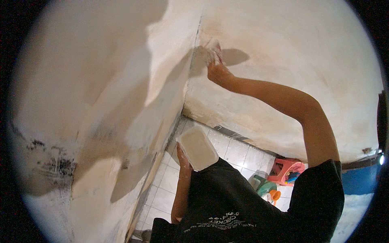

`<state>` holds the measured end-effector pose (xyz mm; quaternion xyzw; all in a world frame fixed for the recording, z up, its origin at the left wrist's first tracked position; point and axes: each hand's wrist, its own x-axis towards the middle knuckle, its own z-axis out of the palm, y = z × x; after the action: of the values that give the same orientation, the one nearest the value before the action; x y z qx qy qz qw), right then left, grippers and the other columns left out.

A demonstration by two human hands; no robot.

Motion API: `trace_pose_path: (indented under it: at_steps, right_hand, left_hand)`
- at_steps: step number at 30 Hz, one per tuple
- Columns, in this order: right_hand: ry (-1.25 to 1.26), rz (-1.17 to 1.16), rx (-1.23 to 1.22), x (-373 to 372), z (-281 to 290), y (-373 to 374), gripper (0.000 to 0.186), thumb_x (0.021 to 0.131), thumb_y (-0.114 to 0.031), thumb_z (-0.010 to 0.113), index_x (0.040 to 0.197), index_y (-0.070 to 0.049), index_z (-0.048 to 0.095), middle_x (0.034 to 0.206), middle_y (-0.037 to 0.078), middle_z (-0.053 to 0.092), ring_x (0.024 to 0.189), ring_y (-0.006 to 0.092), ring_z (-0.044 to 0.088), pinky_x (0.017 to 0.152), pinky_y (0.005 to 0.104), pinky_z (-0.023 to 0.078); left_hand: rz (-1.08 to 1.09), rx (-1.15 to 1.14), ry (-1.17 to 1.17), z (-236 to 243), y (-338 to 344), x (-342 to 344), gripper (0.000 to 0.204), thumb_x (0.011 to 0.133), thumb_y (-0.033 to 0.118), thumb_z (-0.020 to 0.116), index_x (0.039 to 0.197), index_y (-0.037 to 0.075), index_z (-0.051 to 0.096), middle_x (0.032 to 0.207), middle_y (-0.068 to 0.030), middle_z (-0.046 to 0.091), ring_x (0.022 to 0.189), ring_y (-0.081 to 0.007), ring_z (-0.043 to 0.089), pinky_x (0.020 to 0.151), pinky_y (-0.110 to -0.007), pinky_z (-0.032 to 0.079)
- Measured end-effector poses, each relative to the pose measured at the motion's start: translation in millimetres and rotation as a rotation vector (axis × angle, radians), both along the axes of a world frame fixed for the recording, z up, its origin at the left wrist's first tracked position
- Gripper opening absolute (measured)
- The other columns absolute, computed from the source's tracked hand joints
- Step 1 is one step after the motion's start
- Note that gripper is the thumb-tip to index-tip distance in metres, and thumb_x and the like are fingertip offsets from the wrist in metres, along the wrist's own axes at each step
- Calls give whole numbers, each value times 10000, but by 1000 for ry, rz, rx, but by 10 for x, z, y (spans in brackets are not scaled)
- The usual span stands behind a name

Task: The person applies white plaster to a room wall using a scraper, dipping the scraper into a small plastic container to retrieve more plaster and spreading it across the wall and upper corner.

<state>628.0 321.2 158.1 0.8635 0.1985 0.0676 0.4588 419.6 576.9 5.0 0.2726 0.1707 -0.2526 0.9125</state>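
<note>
My left hand (184, 162) grips the side of a white rectangular tub (215, 148) in front of my body. Pale, cream-coloured liquid or paste fills much of the tub. My right arm stretches up and forward, and my right hand (216, 67) is against the wall beside the inner corner. That hand is blurred and smeared with white. Its fingers look closed round a whitish, partly reddish thing, possibly a cloth or sponge, whose kind I cannot make out. The wall (275, 48) around it is off-white with brownish, patchy stains.
The left wall (101, 48) meets the other in a corner, with dark peeling marks low down. Below lies a white tiled floor (237, 153). A red plastic stool (279, 170) stands at the right, near a green container (265, 185) and an orange item (275, 195).
</note>
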Motion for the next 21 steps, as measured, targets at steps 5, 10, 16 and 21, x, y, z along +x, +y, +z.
trace_pose_path:
  at_steps: [5, 10, 16, 21]
  right_hand:
    - [-212, 188, 59, -493, 455, -218, 348, 684, -83, 522, 986, 82, 576, 1031, 264, 552, 856, 321, 592, 731, 346, 494]
    - [343, -291, 86, -1104, 356, -629, 335, 674, -86, 549, 977, 51, 593, 1035, 250, 547, 881, 351, 557, 750, 492, 423]
    - [331, -376, 109, -2001, 355, -542, 284, 686, -119, 547, 910, 46, 605, 924, 199, 586, 833, 363, 567, 767, 607, 388]
    - [94, 8, 278, -1243, 474, 174, 273, 679, -112, 543, 887, 44, 627, 1015, 299, 526, 970, 455, 478, 877, 626, 316]
  left_hand:
    - [-33, 0, 15, 22, -42, -39, 591, 868, 507, 327, 1219, 36, 387, 1148, -129, 487, 1023, -252, 490, 876, -353, 408]
    - [-93, -20, 2, -21, -233, 67, 588, 869, 505, 325, 1219, 36, 387, 1149, -129, 486, 1025, -253, 490, 877, -355, 408]
    - [-90, -30, 10, 3, -116, -9, 585, 870, 502, 323, 1219, 37, 387, 1150, -129, 486, 1026, -255, 490, 878, -357, 408]
    - [-65, -30, -18, 120, -23, 39, 583, 871, 500, 322, 1219, 37, 387, 1151, -129, 485, 1027, -256, 490, 878, -358, 408]
